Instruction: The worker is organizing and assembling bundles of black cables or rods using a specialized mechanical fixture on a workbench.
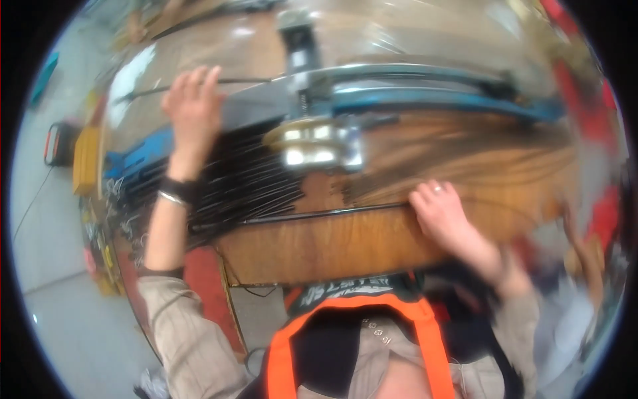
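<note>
My right hand (440,209) is closed on the end of a long, thin black cable (325,214) above the front part of the wooden table. The cable runs left from my fingers toward a bundle of black cables (232,176). My left hand (194,106) reaches out over the far left of the table, its fingers apart and blurred. Another thin black cable (247,81) passes behind that hand; whether the fingers touch it cannot be made out. Between my hands stands a metal fixture (319,143) with a round, brass-coloured part and a spring.
Blue curved rails (425,100) extend right from the fixture. The wooden table (319,249) has a red panel (206,286) at its front left. A yellow box (86,161) sits beyond the left edge. At the right, another person's arm (581,246) is near the table.
</note>
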A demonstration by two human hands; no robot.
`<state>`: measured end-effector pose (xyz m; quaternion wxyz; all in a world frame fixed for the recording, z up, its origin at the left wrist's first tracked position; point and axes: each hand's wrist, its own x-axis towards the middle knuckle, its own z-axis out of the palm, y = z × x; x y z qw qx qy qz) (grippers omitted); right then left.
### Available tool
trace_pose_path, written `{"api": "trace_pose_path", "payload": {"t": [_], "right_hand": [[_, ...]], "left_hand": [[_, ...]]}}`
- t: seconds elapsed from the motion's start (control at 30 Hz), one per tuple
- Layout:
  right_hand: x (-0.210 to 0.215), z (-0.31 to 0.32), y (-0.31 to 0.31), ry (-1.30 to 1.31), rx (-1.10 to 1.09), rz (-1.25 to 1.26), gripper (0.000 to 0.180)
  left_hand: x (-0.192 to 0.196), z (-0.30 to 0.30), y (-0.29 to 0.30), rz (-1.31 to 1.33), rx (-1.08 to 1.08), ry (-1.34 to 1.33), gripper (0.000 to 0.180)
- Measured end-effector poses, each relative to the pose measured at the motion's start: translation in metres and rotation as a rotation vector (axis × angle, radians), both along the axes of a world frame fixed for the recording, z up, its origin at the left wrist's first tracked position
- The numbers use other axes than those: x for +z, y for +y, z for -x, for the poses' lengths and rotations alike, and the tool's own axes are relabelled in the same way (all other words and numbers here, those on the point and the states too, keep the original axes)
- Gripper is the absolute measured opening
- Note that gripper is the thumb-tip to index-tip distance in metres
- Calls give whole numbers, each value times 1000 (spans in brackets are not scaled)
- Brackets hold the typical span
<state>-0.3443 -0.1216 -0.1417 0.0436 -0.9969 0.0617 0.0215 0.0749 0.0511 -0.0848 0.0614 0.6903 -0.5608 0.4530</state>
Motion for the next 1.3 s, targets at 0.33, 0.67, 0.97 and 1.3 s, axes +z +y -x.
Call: {"api": "trace_pose_path", "payload": {"t": [0.33, 0.67, 0.97, 1.3], "right_hand": [[13, -13, -22, -844, -12, -14, 27], [1, -47, -89, -783, -392, -361, 16], [81, -244, -47, -850, 128, -569, 10], [81, -292, -21, -431, 272, -98, 9]], "left_hand": [[-19, 222, 12, -133, -304, 730, 26], [140, 88, 64, 69, -62, 439, 21], [136, 59, 120, 124, 96, 528, 22], [98, 45, 130, 118, 115, 705, 20]]}}
